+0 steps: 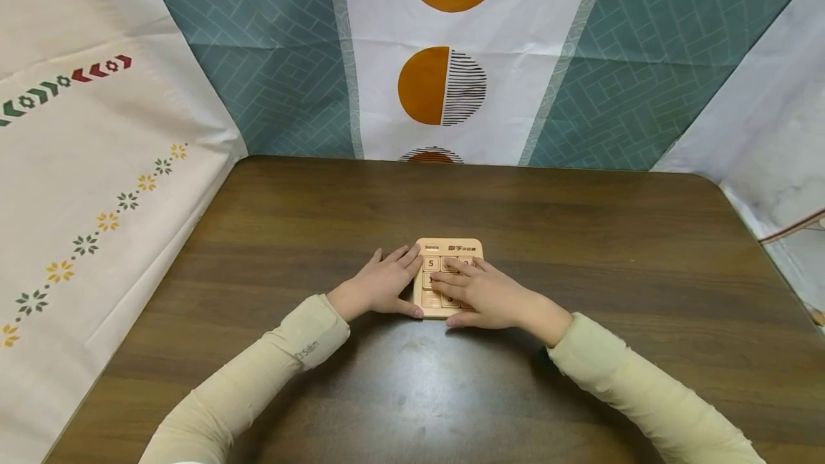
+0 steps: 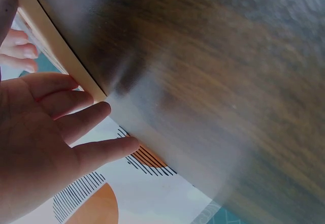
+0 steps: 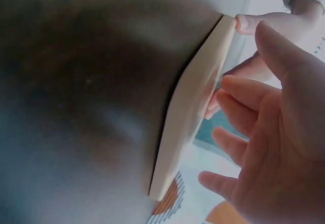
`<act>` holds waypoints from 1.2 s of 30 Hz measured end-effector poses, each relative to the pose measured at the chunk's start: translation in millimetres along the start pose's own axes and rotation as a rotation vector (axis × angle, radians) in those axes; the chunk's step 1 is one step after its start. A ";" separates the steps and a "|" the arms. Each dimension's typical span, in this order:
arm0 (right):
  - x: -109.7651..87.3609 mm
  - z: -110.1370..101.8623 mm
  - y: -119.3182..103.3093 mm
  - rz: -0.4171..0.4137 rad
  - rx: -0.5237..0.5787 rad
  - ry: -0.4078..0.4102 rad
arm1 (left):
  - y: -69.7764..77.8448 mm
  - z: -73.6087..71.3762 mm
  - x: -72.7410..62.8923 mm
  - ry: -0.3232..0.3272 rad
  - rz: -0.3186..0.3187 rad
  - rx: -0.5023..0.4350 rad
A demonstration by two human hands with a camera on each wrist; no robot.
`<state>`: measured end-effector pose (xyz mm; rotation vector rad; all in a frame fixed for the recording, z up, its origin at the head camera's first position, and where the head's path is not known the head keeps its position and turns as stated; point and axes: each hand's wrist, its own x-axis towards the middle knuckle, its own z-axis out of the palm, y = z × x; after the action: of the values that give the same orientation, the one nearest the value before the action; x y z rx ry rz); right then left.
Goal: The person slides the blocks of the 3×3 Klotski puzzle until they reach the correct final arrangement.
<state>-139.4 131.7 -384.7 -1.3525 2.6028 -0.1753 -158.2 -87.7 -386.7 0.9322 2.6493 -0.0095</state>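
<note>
A small wooden number slide puzzle lies flat on the brown table, its lettered strip on the far side. Numbered tiles fill its frame, among them a tile marked 5; others are hidden under fingers. My left hand rests along the left edge, fingers spread and thumb at the near left corner. In the left wrist view, straight fingertips touch the side of the puzzle frame. My right hand reaches over the puzzle from the right with extended fingers on the tiles, its thumb by the near edge.
The dark wood table extends around the puzzle on all sides. A patterned cloth hangs behind the far edge, and a white embroidered cloth hangs on the left. Light from above glares on the near tabletop.
</note>
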 end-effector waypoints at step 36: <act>-25.0 6.5 -10.5 -0.029 -0.042 0.054 | 0.2 -0.7 -1.6 0.001 -0.005 -0.002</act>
<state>-115.6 146.0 -385.8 -1.4196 2.6460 -0.1644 -157.1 -88.4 -385.5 0.9251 2.6519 -0.0080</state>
